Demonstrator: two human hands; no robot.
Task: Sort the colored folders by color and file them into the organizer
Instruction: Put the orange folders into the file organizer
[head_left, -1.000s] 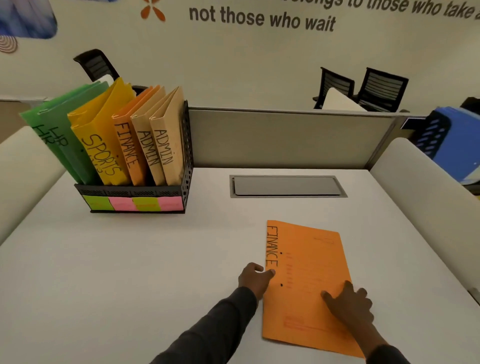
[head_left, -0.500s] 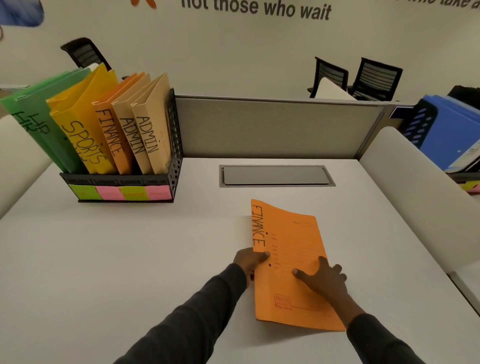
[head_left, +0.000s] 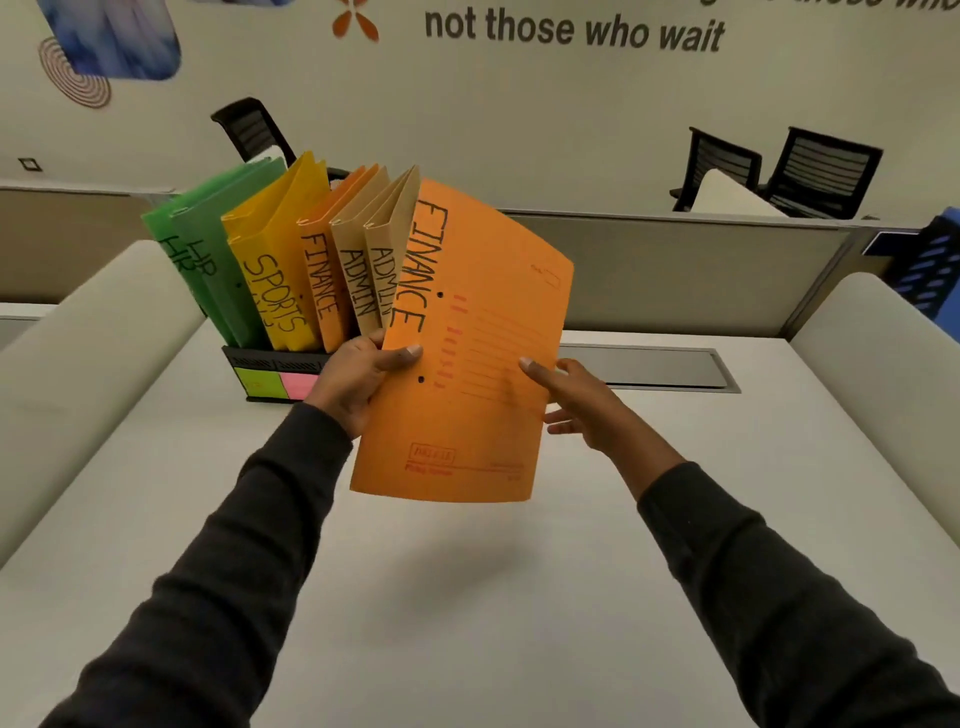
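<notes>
An orange folder marked FINANCE (head_left: 483, 332) is held up in the air above the white desk, in front of the black organizer (head_left: 260, 364). My left hand (head_left: 358, 379) grips its spine edge, thumb on the front. My right hand (head_left: 576, 400) is at its right edge, fingers spread, fingertips touching the cover. In the organizer stand green HR folders (head_left: 208, 260), a yellow SPORTS folder (head_left: 275, 270), another orange FINANCE folder (head_left: 322, 280) and two tan ADMIN folders (head_left: 369, 260). The held folder hides the organizer's right part.
Coloured sticky labels (head_left: 275, 384) line the organizer's front. A grey cable hatch (head_left: 649, 369) is set in the desk (head_left: 467, 597) behind the folder. A partition (head_left: 675, 280) runs along the back, curved white dividers at both sides, and a blue file rack (head_left: 930, 265) at far right.
The orange FINANCE folder was lying flat on the desk under both hands; it has been lifted and carried up and left, in front of the organizer. My left hand now grips its spine.
</notes>
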